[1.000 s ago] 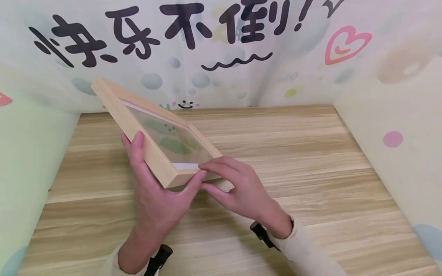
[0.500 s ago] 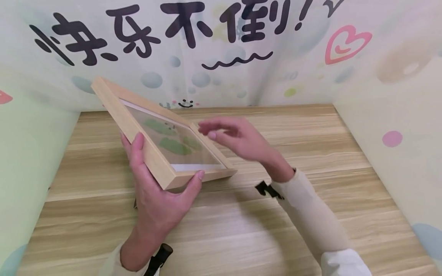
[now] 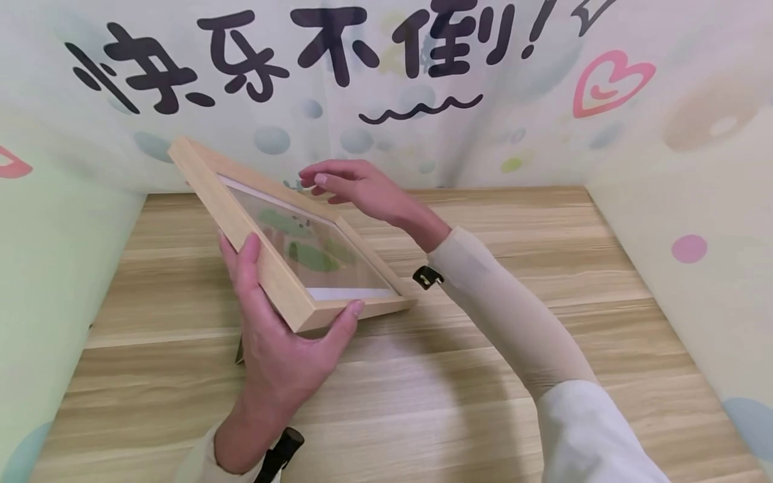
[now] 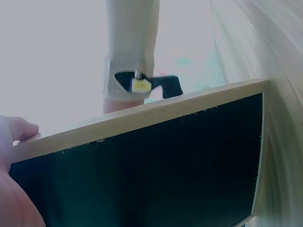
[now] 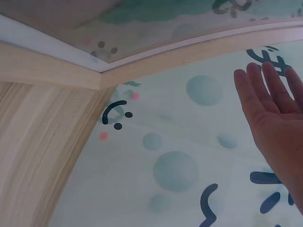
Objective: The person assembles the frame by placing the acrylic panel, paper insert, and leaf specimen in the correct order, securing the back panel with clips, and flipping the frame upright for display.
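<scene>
A light wooden picture frame [image 3: 213, 194] with a clear pane, a white inner border and green shapes behind the pane stands tilted over the table. My left hand [image 3: 284, 355] grips its near left corner, thumb on the lower edge and fingers along the left side. In the left wrist view, the frame's dark back panel [image 4: 151, 165] faces the camera. My right hand [image 3: 362, 188] is raised beyond the frame's far upper side with nothing in it. In the right wrist view, that hand's fingers [image 5: 258, 90] are straight and apart from the frame.
The wood-grain table [image 3: 483, 335] lies beneath the frame. A printed backdrop [image 3: 338, 121] with large black characters rises behind the table's far edge. Pale walls stand at both sides. A small dark piece [image 3: 239, 352] shows beneath the frame, left of my left wrist.
My right hand has let go of the frame's lower edge and moved up and away, past its far side. The left hand keeps its grip, and the frame stays at nearly the same tilt.
</scene>
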The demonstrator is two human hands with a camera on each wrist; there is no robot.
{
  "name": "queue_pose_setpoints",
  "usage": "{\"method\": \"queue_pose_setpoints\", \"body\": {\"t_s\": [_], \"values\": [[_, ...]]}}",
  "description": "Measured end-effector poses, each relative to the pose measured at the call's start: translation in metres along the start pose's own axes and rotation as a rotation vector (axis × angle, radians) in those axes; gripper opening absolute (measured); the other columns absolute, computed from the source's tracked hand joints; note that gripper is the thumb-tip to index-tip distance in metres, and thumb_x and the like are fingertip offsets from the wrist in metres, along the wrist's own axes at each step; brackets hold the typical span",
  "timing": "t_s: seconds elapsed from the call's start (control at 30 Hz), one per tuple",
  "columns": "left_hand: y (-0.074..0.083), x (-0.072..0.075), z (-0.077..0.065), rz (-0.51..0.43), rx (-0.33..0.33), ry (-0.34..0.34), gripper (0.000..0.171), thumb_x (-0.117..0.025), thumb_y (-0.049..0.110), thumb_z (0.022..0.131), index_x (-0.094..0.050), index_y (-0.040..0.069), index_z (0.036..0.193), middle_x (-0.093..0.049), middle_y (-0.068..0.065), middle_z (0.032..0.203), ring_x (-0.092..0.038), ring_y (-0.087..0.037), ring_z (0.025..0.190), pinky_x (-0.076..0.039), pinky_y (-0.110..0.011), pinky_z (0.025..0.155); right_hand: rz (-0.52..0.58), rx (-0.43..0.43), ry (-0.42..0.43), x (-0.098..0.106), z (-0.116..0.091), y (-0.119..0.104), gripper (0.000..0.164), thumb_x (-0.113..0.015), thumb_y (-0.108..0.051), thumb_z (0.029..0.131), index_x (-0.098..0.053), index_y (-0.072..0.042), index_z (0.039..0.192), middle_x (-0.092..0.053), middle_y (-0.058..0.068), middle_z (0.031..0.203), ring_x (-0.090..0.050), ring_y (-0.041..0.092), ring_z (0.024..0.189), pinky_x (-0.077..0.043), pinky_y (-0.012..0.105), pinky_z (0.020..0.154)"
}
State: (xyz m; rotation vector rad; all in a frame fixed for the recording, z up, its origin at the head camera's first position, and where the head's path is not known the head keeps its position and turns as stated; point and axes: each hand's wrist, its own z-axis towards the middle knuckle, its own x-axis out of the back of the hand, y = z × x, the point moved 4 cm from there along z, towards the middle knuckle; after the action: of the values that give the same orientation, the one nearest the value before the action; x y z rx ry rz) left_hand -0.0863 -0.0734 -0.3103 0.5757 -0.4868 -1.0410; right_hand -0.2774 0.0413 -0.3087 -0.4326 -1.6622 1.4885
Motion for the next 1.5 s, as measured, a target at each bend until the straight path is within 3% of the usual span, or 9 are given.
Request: {"method": "queue_pose_setpoints", "body": {"t_s": [0.1,0.2,0.37,0.43,0.6,1.03,1.5], "values": [[0.0,-0.001,0.0,0.002,-0.005,0.008,0.102,-0.076,0.048,0.077,-0.025,-0.016,0.137,-0.024,-0.031,0.152,-0.009,-0.036,0.148,-0.015,-0.049,0.119,-0.025,-0.057,-0.032,-0.004,0.016,0.002,0.037,-0.045,-0.026,0.104,-0.056,-0.012,0.136,-0.059,0.002,0.132,-0.057,0.013,0.117,-0.048,0.033,0.098],[-0.001,-0.001,-0.001,-0.012,-0.006,0.015,0.101,-0.077,0.045,0.076,-0.025,-0.017,0.137,-0.016,-0.032,0.154,-0.012,-0.036,0.147,-0.018,-0.049,0.118,-0.082,-0.099,-0.075,-0.009,0.03,0.004,0.04,-0.043,-0.032,0.104,-0.052,-0.017,0.141,-0.054,-0.004,0.139,-0.05,0.006,0.123,-0.045,0.033,0.102],[0.0,-0.002,0.0,-0.015,-0.008,0.011,0.101,-0.077,0.046,0.077,-0.025,-0.016,0.137,-0.016,-0.031,0.154,-0.013,-0.037,0.147,-0.016,-0.05,0.118,-0.199,-0.122,-0.161,-0.018,0.049,0.009,0.048,-0.035,-0.042,0.105,-0.04,-0.024,0.149,-0.04,-0.016,0.149,-0.035,-0.005,0.133,-0.036,0.027,0.108],[0.0,-0.002,0.0,-0.012,-0.008,0.009,0.101,-0.076,0.047,0.078,-0.025,-0.016,0.137,-0.019,-0.03,0.153,-0.01,-0.036,0.147,-0.014,-0.05,0.119,-0.238,-0.118,-0.197,-0.021,0.054,0.012,0.05,-0.032,-0.043,0.105,-0.036,-0.025,0.151,-0.036,-0.017,0.152,-0.03,-0.007,0.135,-0.03,0.021,0.11],[0.001,-0.003,0.001,-0.039,-0.01,0.013,0.101,-0.077,0.047,0.077,-0.024,-0.016,0.137,-0.017,-0.031,0.154,-0.012,-0.036,0.147,-0.014,-0.05,0.118,-0.237,-0.105,-0.246,-0.027,0.058,0.016,0.049,-0.03,-0.038,0.106,-0.035,-0.02,0.152,-0.04,-0.009,0.151,-0.037,-0.002,0.132,-0.028,0.014,0.108],[-0.005,0.001,0.004,-0.074,0.044,-0.073,0.104,-0.075,0.053,0.077,-0.025,-0.011,0.142,-0.014,-0.026,0.157,-0.012,-0.031,0.148,-0.014,-0.047,0.119,-0.284,-0.145,-0.12,-0.009,0.045,0.025,0.047,-0.036,-0.039,0.105,-0.041,-0.025,0.149,-0.043,-0.012,0.149,-0.036,-0.003,0.132,-0.027,0.014,0.107],[-0.016,0.007,0.012,-0.375,0.043,-0.153,0.11,-0.085,0.039,0.073,-0.018,-0.014,0.143,-0.011,-0.023,0.157,-0.02,-0.036,0.142,-0.022,-0.042,0.115,-0.306,-0.151,0.042,0.006,0.034,0.034,0.044,-0.042,-0.037,0.103,-0.049,-0.025,0.144,-0.048,-0.008,0.146,-0.043,0.001,0.129,-0.032,0.016,0.106]]}}
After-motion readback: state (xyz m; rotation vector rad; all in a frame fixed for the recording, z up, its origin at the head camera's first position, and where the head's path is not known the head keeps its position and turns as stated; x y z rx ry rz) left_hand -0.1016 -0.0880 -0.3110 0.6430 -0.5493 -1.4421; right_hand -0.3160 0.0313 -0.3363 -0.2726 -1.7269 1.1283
